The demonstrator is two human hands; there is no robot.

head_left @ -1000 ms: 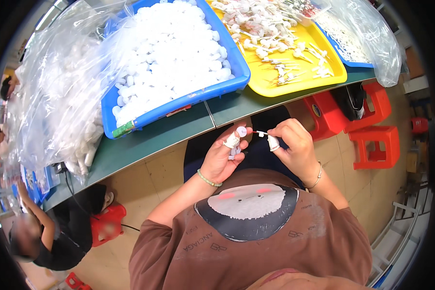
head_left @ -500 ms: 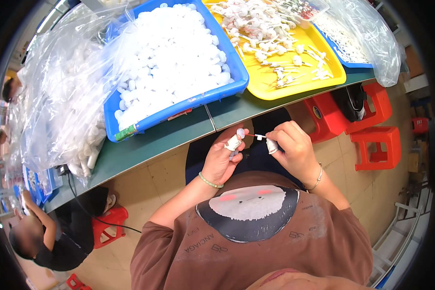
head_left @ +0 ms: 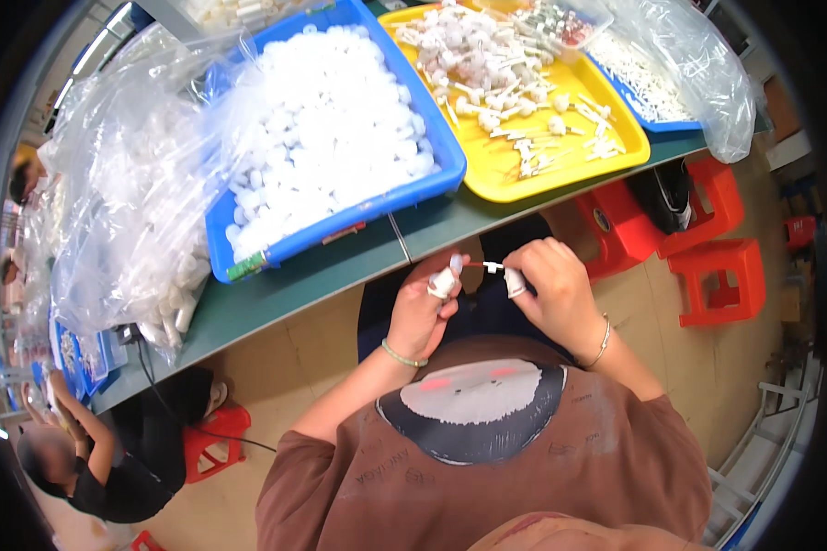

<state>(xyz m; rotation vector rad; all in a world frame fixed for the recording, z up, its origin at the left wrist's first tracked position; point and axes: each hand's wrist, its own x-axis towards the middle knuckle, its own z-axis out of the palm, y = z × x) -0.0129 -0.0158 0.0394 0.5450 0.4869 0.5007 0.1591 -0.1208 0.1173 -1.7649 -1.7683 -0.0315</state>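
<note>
In front of my body, just off the table's edge, my left hand pinches a small translucent white plastic cap. A thin reddish rod runs from the cap toward the right, with a small white plastic piece on it. My right hand is closed in a pinch at that piece's right side; its fingertips hide the exact grip. White tape wraps a digit on each hand. A blue tray heaped with similar caps stands above my left hand.
A yellow tray holds white parts on thin stems. Clear plastic bags cover the table's left; another bag lies at the far right. Red stools stand right. A person in black sits at lower left beside a cable.
Both hands stay close together with the rod between them; the white piece sits slightly nearer my right fingertips. The view has shifted a little.
</note>
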